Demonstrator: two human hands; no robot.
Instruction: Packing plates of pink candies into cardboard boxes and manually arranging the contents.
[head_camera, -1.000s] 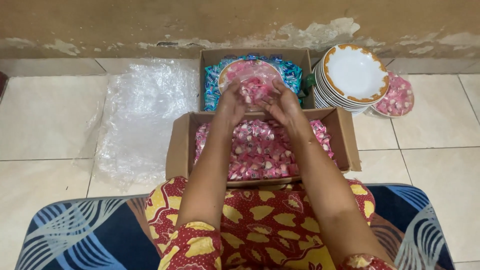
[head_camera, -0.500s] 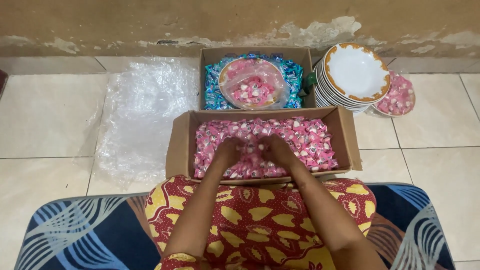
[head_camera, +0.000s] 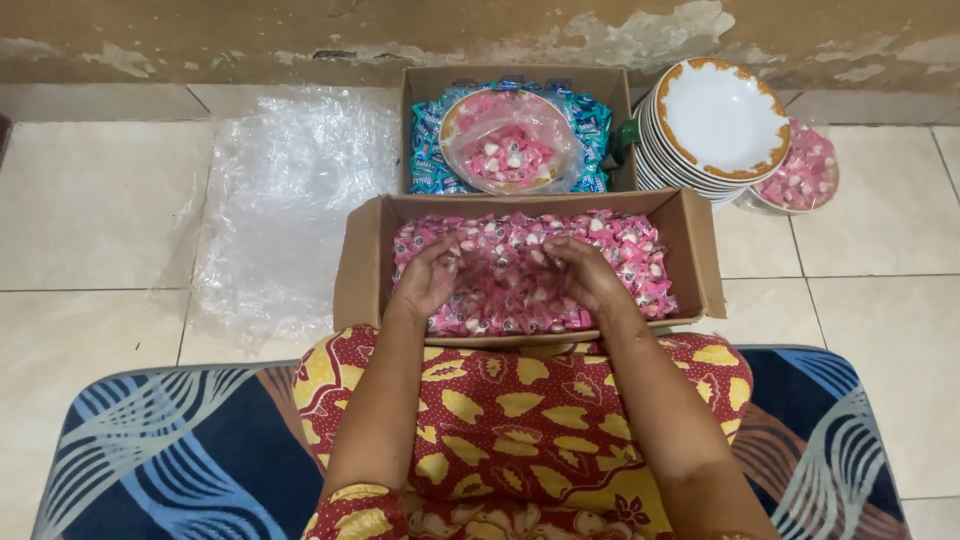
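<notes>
While both palms were cupped inward, the left hand (head_camera: 430, 277) and right hand (head_camera: 583, 272) were pressed into pink wrapped candies (head_camera: 520, 290) filling a cardboard box (head_camera: 355, 270); no firm grasp could be confirmed. Beyond the hands, a bagged plate of candies (head_camera: 508, 140) was noted.

pink-and-white sweets (head_camera: 520, 290) under hands | blue wrappers (head_camera: 428, 150) in box beyond | white plates (head_camera: 722, 118), gold-brown rim | red-yellow leaf-print skirt (head_camera: 520, 410) | blue wave-pattern mat (head_camera: 170, 450)

Both hands (head_camera: 510, 275) cupped, palms inward, fwd
</notes>
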